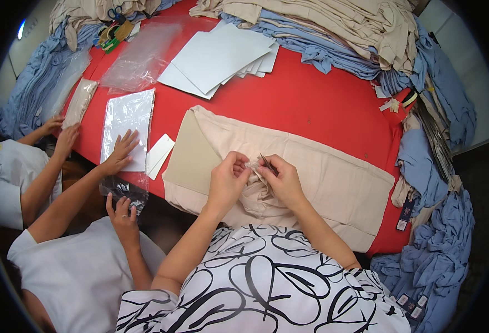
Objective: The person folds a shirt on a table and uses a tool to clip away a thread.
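A beige garment (333,177) lies spread in front of me on the red-covered table. A stiff tan sheet (188,152) rests on its left end, partly under a fold of the cloth. My left hand (230,176) is closed in a pinch on a gathered bit of this garment. Close beside it, my right hand (282,178) grips small thread snips (265,163), whose thin dark blades show above the fingers. The snips' handles are hidden in my palm. Rumpled fabric bunches up just below both hands.
White cards (222,55) and clear plastic bags (143,55) lie across the red table (316,100). Beige and blue garments (333,28) are heaped along the far edge; blue ones (433,250) hang at right. On the left, two co-workers handle bagged items (128,125). White tags (159,155) lie nearby.
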Demonstrator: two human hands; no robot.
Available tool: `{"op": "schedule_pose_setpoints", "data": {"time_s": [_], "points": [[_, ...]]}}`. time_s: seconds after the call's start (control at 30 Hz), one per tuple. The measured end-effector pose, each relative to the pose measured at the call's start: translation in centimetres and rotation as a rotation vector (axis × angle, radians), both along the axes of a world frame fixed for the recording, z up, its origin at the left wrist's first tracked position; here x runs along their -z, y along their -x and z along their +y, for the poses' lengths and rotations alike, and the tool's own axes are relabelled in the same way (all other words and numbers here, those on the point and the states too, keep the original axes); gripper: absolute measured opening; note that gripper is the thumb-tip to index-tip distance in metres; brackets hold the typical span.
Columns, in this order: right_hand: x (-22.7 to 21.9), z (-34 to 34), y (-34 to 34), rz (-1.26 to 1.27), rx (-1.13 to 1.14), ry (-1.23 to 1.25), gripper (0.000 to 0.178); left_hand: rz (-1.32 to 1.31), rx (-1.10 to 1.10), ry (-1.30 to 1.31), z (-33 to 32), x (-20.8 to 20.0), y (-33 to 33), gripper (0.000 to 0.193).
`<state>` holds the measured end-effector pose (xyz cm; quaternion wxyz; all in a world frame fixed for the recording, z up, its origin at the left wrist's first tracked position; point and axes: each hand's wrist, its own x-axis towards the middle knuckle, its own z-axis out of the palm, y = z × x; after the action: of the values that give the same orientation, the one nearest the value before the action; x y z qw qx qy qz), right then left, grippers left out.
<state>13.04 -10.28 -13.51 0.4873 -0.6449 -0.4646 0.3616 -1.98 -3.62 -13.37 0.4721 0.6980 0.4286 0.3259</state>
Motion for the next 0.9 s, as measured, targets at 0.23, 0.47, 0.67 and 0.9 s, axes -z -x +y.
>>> {"op": "schedule_pose_setpoints", "data": {"time_s": [0.23, 0.47, 0.67, 0.9], "points": [[0.4, -0.4, -0.1, -0.046, 0.034, -0.137, 0.019, -0.176, 0.085, 0.362, 0.4, -0.2, -0.6, 0.019], [-0.8, -0.3, -0.2, -0.213, 0.074, -0.089, 0.020, -0.372, 0.140, 0.543, 0.6, -0.3, -0.4, 0.025], [-0.6, -0.2, -0.6, 0.073, 0.074, 0.144, 0.021, -0.274, 0.132, 0.461, 0.7, 0.9, -0.2, 0.024], [0.1, -0.2, -0.3, 0.378, 0.115, 0.232, 0.019, -0.118, 0.067, 0.303, -0.1, 0.3, -0.9, 0.019]]}}
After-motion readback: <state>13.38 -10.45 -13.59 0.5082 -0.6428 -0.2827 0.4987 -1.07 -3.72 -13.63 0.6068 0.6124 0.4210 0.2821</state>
